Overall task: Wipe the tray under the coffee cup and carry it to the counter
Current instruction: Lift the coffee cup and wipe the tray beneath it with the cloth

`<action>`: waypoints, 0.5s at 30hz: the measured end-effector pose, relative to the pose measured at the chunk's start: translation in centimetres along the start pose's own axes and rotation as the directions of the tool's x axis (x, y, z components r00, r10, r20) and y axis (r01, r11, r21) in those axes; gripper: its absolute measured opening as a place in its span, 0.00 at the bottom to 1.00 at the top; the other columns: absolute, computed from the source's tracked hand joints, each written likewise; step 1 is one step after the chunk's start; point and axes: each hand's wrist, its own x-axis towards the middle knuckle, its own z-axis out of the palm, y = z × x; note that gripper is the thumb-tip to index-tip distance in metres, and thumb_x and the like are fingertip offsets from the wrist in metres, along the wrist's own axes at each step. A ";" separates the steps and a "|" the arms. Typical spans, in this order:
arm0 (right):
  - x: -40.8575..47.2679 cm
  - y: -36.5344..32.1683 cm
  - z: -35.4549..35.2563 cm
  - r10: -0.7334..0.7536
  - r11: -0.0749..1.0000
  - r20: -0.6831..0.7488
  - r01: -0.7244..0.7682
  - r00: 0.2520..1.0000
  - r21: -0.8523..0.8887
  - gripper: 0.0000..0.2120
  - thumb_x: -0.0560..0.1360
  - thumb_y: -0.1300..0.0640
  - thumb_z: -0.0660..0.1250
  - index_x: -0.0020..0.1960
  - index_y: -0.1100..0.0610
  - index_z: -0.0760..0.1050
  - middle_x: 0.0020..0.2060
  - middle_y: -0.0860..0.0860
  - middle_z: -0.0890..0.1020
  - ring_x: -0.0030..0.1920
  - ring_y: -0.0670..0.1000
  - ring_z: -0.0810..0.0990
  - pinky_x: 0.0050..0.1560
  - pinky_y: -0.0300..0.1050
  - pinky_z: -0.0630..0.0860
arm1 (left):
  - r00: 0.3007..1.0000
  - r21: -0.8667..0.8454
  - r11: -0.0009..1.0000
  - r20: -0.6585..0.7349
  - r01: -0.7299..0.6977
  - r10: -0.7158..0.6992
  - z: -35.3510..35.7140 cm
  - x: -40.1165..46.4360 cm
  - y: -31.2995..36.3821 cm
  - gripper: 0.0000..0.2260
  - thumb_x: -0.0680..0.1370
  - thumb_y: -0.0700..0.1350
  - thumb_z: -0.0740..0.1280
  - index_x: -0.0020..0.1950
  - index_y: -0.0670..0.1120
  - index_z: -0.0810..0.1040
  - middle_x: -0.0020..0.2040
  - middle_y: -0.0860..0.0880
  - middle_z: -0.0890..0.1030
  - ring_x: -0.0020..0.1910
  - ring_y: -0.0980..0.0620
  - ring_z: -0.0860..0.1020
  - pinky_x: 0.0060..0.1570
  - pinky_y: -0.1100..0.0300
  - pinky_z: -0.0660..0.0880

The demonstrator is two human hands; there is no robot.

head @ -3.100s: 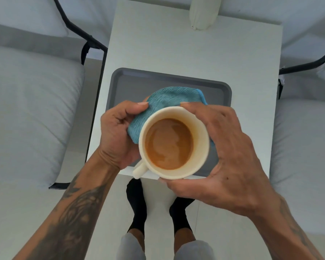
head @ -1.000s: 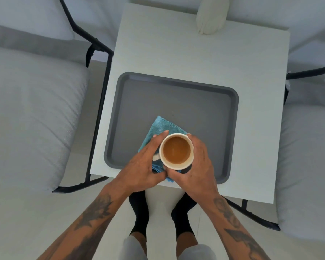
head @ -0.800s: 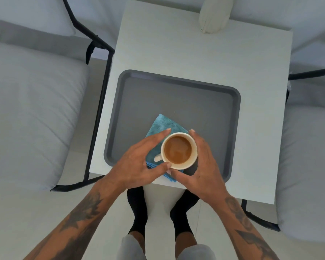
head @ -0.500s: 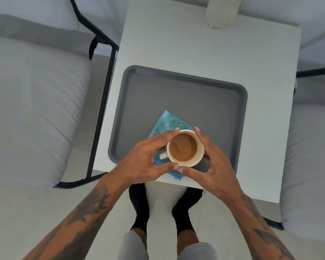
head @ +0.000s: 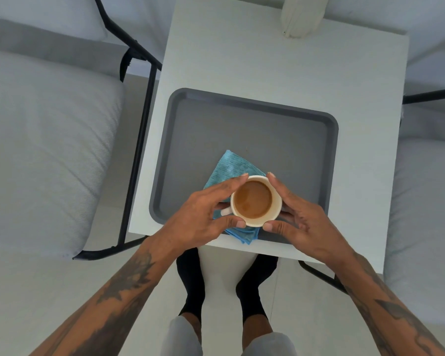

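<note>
Head view, looking straight down: both hands are wrapped around the coffee cup [head: 254, 200], the left hand [head: 199, 219] curled on its left side by the handle, the right hand [head: 299, 219] curled on its right side. The cup is full of milky coffee and sits over a folded blue cloth [head: 233, 173] at the near edge of the grey tray [head: 280, 140]. The tray lies flat on the white desk [head: 267, 62], between two pale cushioned seats.
</note>
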 end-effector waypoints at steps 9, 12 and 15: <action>-0.2 -1.9 -0.2 -0.049 0.998 -0.038 0.047 0.998 -0.051 0.40 0.73 0.58 0.74 0.77 0.40 0.58 0.70 0.36 0.71 0.66 0.38 0.75 0.64 0.38 0.76 | 0.996 0.138 0.989 -0.056 -0.059 0.067 -0.3 -0.6 1.2 0.36 0.74 0.47 0.74 0.78 0.55 0.60 0.74 0.61 0.66 0.71 0.59 0.68 0.63 0.54 0.76; 0.7 -4.3 -1.2 -0.100 0.992 -0.038 0.097 0.994 -0.080 0.41 0.72 0.60 0.75 0.77 0.41 0.59 0.71 0.37 0.72 0.68 0.41 0.74 0.65 0.37 0.74 | 0.989 0.159 0.983 -0.107 -0.088 0.106 -2.3 -0.5 2.7 0.37 0.73 0.47 0.75 0.78 0.54 0.61 0.74 0.55 0.70 0.68 0.56 0.73 0.60 0.53 0.78; 3.0 -7.2 -1.9 -0.161 0.983 -0.040 0.157 0.986 -0.090 0.42 0.71 0.62 0.76 0.77 0.42 0.60 0.71 0.42 0.73 0.67 0.41 0.75 0.66 0.37 0.73 | 0.978 0.145 0.984 -0.165 -0.107 0.131 -5.4 0.3 4.2 0.39 0.71 0.46 0.77 0.77 0.52 0.63 0.72 0.53 0.73 0.65 0.55 0.76 0.60 0.55 0.78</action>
